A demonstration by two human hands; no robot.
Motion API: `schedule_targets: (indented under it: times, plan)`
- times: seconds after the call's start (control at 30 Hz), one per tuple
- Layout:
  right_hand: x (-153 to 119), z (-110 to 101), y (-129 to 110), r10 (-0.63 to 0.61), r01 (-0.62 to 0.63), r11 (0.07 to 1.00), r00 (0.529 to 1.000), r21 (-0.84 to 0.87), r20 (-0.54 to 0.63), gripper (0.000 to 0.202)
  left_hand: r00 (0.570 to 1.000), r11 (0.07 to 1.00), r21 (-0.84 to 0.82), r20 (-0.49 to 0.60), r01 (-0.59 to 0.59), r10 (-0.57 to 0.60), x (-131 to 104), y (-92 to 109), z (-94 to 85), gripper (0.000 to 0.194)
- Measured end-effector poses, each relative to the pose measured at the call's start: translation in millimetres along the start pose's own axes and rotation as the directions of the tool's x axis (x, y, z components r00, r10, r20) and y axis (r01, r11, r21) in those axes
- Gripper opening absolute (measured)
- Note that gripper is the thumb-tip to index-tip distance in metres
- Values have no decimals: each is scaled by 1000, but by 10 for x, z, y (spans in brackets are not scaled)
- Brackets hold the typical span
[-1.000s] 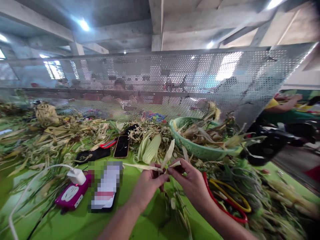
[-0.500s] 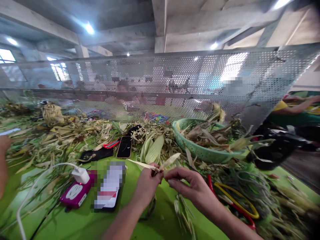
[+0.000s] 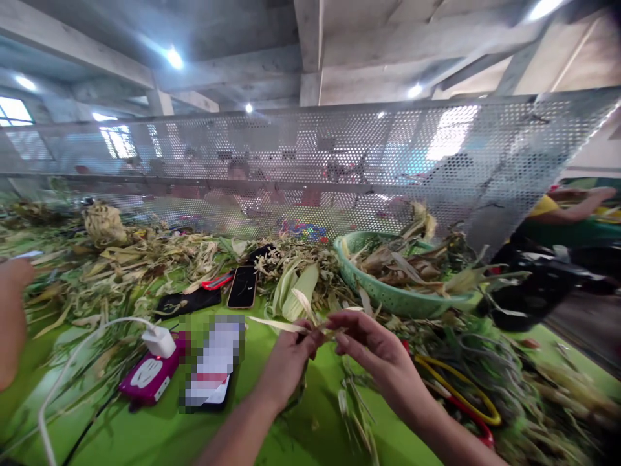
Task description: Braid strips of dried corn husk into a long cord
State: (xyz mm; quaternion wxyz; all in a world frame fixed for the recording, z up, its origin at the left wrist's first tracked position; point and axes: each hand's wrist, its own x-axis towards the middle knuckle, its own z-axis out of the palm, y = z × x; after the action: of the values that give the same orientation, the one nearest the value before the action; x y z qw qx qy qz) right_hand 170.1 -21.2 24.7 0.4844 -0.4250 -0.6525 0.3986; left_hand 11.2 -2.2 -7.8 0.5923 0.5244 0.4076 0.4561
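Two bare hands are hovering just above a green tabletop (image 3: 310, 446), close together. L hand (image 3: 288, 353) is pinching a small bunch of pale husk strips (image 3: 274, 323) btwn thumb & fingers; one strip is poking out L, another is sticking up. R hand (image 3: 381, 353) is arching right beside it, fingers curved w/ a small gap to the thumb; a strip end is showing there, but can't tell if it's gripped. So the strips are sitting near the middle, over the near part of the tabletop.

Beyond, a broad pale-green husk (image 3: 306, 285) is lying against a messy husk pile; a black phone (image 3: 242, 287) is resting L of it. Nearer, a second phone (image 3: 213, 362), screen pixelated, is lying beside a purple power strip (image 3: 150, 378) w/ a white charger (image 3: 159, 342) plugged in. Back R, a green basket (image 3: 402, 299) is holding dried husks; red & yellow loops (image 3: 466, 388) are lying beside the R forearm. Another person's arm (image 3: 10, 317) is showing at far L. A perforated metal screen (image 3: 291, 149) is standing behind.
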Motion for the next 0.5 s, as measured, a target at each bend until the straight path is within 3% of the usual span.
schedule_targets:
  times: [0.1, 0.23, 0.4, 0.5]
  plan:
    - [14, 24, 102, -98, 90, 987, 993, -134, -58, 11, 999, 999, -28, 27, -41, 42, 9, -20, -23, 28]
    - [40, 48, 236, -144, 115, 963, 984, -243, -106, 9, 1000, 998, -56, 19, -18, 19, 2, -40, -25, 28]
    - [73, 78, 289, 82, -82, 997, 997, 8, -13, 24, 998, 993, -114, 68, 21, -13, -5, -55, -19, 25]
    - [73, 88, 272, 123, -122, 986, 992, 111, -5, 26, 988, 991, -133, 153, 34, -13, 8, -47, -11, 24]
